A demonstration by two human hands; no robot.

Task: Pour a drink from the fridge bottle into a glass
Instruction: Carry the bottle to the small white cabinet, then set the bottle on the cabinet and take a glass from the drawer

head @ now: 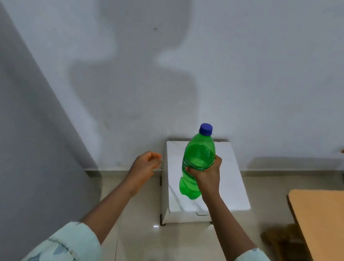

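A person's right hand [205, 174] grips a green plastic bottle [197, 160] with blue cap [206, 129], upright above a white cardboard box [234, 186]; the left hand [146, 162] hangs loosely curled, empty. No glass is visible. Next: likely carrying it right to the wooden table [326, 236].

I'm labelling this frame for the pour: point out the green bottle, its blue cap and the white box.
green bottle [199, 155], head view, on its upper body above the right hand.
blue cap [206, 129], head view, on the cap's side.
white box [234, 186], head view, on its bare top, right part.
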